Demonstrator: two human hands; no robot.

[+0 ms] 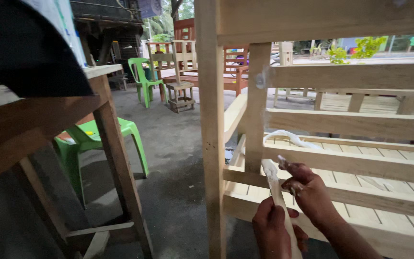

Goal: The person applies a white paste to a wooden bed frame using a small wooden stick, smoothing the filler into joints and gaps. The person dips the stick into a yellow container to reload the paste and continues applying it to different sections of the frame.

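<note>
Low in the frame, right of centre, the left hand [272, 229] is closed around a pale stick [278, 201] smeared with white paste. The stick's long axis runs nearly upright, leaning slightly left, its coated tip pointing up at the frame [257, 120] of bare wood, where a rail meets the upright. The right hand [307, 189] sits just right of the stick, fingers curled and pinched together, whitened with paste. A green chair [92, 139] stands at left under a table [34, 124].
</note>
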